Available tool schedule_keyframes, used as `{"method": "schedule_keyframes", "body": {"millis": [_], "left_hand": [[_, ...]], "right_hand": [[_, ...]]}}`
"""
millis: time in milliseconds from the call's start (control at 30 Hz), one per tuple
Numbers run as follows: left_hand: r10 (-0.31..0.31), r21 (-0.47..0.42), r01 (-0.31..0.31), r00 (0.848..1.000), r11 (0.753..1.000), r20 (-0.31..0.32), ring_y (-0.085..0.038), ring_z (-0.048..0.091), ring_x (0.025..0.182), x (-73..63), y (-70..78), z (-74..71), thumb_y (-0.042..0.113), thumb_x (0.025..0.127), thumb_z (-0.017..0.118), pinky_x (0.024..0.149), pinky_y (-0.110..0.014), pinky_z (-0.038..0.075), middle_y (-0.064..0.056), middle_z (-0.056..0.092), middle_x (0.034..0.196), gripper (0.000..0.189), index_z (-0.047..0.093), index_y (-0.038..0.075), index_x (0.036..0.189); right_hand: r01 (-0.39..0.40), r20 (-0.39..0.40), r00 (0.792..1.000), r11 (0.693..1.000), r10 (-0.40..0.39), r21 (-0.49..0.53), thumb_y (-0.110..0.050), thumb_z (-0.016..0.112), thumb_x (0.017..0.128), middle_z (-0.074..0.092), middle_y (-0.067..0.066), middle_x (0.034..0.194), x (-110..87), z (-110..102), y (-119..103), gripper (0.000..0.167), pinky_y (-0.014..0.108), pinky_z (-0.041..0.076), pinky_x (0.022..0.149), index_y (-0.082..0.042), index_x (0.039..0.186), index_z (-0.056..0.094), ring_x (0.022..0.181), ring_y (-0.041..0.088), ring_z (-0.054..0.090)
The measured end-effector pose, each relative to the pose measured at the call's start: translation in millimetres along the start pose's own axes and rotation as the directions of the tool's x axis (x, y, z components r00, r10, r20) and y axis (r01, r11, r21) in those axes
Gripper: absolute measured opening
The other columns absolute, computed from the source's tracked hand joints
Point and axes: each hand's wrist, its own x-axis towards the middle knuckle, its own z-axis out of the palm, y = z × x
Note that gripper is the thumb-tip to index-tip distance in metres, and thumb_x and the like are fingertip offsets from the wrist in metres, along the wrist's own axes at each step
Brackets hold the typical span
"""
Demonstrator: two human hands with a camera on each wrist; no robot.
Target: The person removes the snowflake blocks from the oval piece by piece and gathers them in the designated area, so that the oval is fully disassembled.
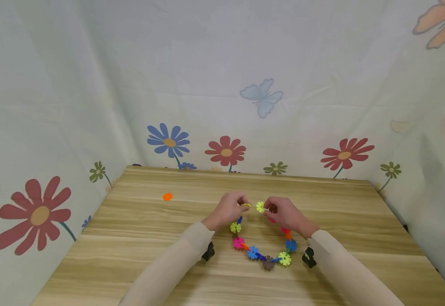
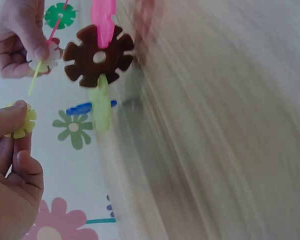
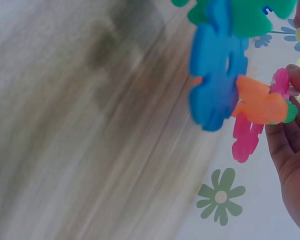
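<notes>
My left hand [image 1: 230,208] pinches a yellow notched plastic disc [image 2: 26,122] between thumb and fingers. Just to its right, my right hand [image 1: 285,212] pinches a white notched disc [image 2: 46,59], and a yellow-green disc [image 1: 260,207] sticks out from it toward the left hand. A small gap separates the yellow disc and the yellow-green one. Between the two hands, a chain of interlocked discs hangs in a U, including a brown disc [image 1: 268,263], a blue disc [image 1: 252,252] and a pink disc [image 1: 239,243]. Its upper left part is partly hidden by the left hand.
A loose orange disc [image 1: 167,196] lies on the wooden table [image 1: 138,255], toward the back left. Behind the table hangs a pale curtain [image 1: 207,63] printed with flowers and butterflies. Dark devices [image 1: 309,257] are worn at both wrists.
</notes>
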Motion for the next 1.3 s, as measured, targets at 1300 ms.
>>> {"method": "schedule_keyframes", "body": {"millis": [1300], "left_hand": [[-0.253, 0.121, 0.262, 0.964, 0.957, -0.085, -0.021, 0.057, 0.086, -61.1, -96.7, -105.5, -0.001, 0.083, 0.069, 0.077, -0.037, 0.049, -0.010, 0.061, 0.096, 0.038, 0.059, 0.001, 0.120]], "right_hand": [[-0.020, 0.044, 0.999, 0.999, 0.018, 0.043, -0.010, 0.068, 0.087, 0.062, -0.006, 0.085, -6.7, -1.9, 5.4, 0.008, 0.025, 0.050, 0.065, -0.013, 0.090, 0.062, 0.074, 0.009, 0.059]]}}
